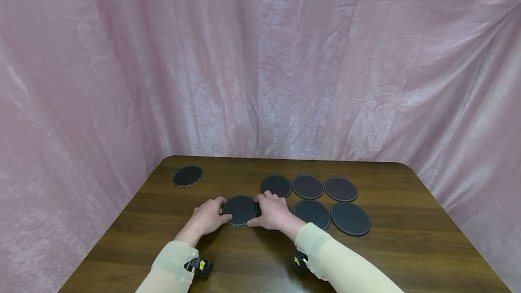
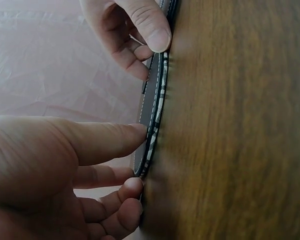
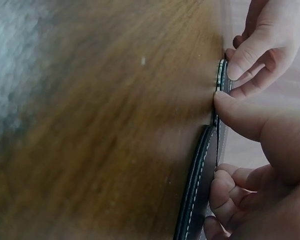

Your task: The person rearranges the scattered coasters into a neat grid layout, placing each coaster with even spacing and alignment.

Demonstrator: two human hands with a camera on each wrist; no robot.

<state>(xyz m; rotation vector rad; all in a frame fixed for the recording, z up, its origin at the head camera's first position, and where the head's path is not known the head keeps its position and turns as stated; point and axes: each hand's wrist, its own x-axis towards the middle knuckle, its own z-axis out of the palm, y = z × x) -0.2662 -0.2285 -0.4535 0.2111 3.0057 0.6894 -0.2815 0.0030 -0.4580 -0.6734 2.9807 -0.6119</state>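
Note:
Between my two hands a round black coaster (image 1: 240,208) lies flat on the table, its rim stitched in pale thread and its side edge patterned black and white. My left hand (image 1: 208,217) grips its left edge, thumb (image 2: 115,142) on the rim and fingers curled at the side. From the right, my right hand (image 1: 273,211) holds the opposite edge between thumb (image 3: 235,112) and fingers. Another coaster (image 3: 195,185) lies partly hidden beneath the right hand, right beside the held one.
Further right, several dark coasters (image 1: 312,214) lie in two rows, close against each other. One lone coaster (image 1: 187,176) sits at the back left of the wooden table (image 1: 390,266). A pink curtain (image 1: 260,58) hangs behind the table's far edge.

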